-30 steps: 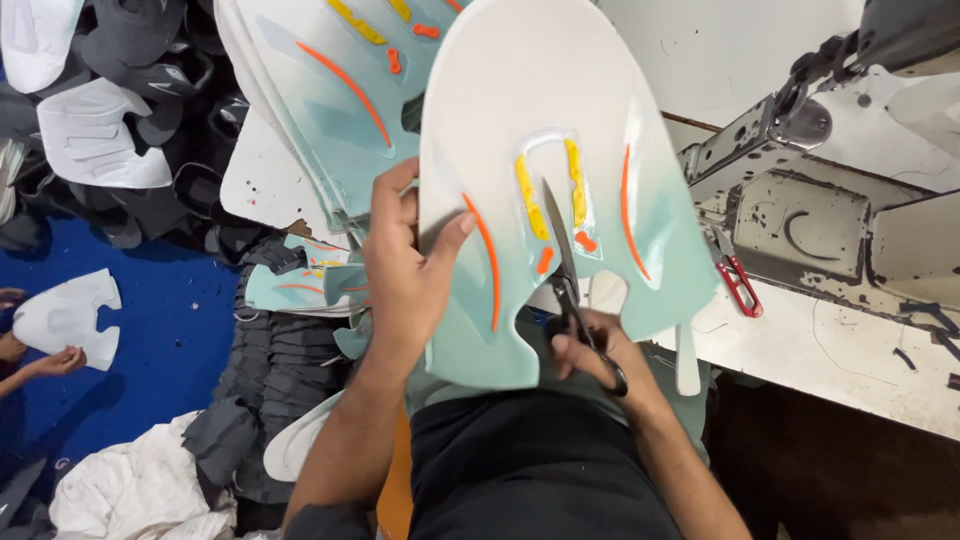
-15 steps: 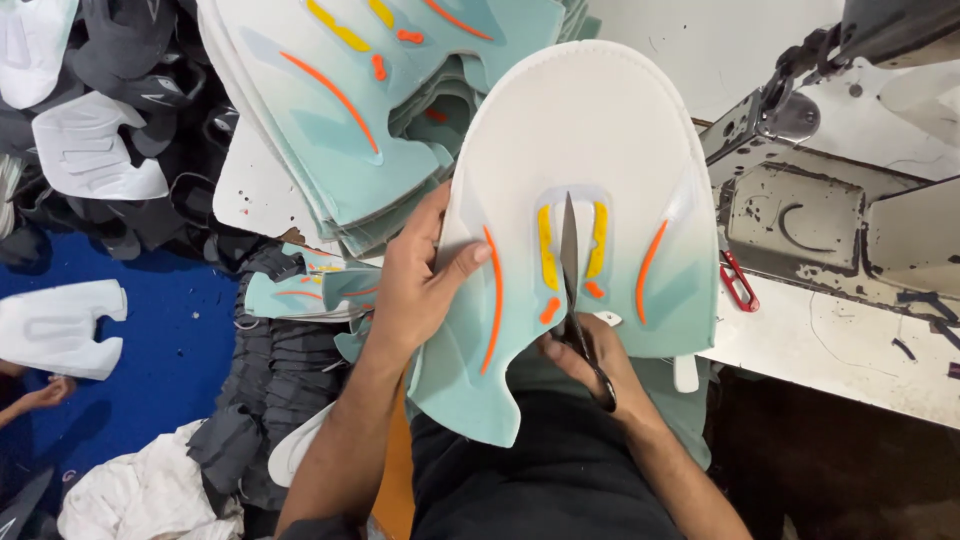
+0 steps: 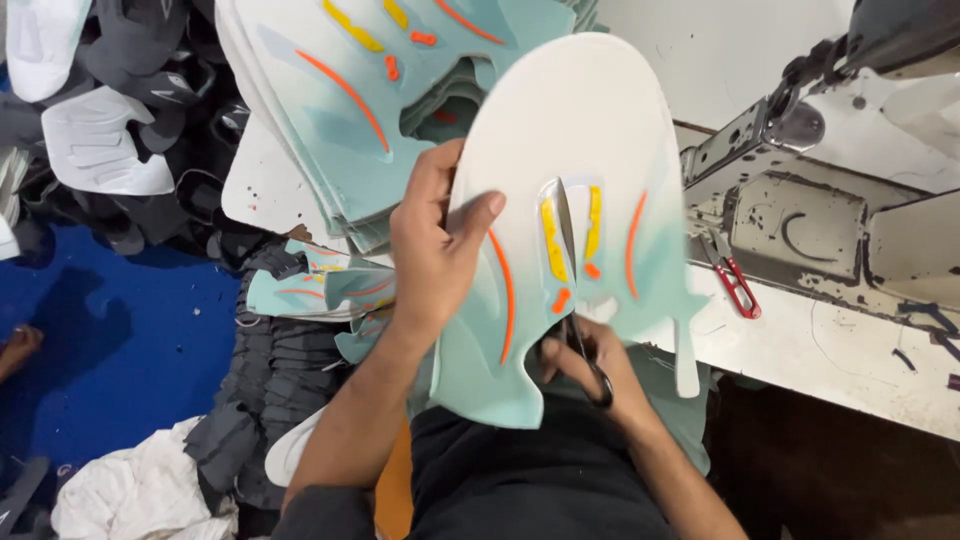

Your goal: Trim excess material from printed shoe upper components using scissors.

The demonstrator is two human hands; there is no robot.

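My left hand (image 3: pixel 435 245) grips the left edge of a white and pale-teal shoe-upper piece (image 3: pixel 580 130) with orange and yellow stripes, held up in front of me. My right hand (image 3: pixel 590 365) holds black-handled scissors (image 3: pixel 572 285) from below. Their blades point up into the narrow middle slot between the two yellow stripes. The lower part of my right hand is hidden behind the piece's bottom edge.
A stack of matching teal uppers (image 3: pixel 360 90) lies behind my left hand. A grey sewing machine (image 3: pixel 830 190) stands on the white table (image 3: pixel 840 350) at right, with small red-handled snips (image 3: pixel 735 282). Grey and white cut pieces (image 3: pixel 110 140) pile at left over blue floor (image 3: pixel 110 340).
The upper piece has shifted right and lower and turned slightly. The scissors' blades have gone further up the middle slot. My left hand keeps its grip on the left edge.
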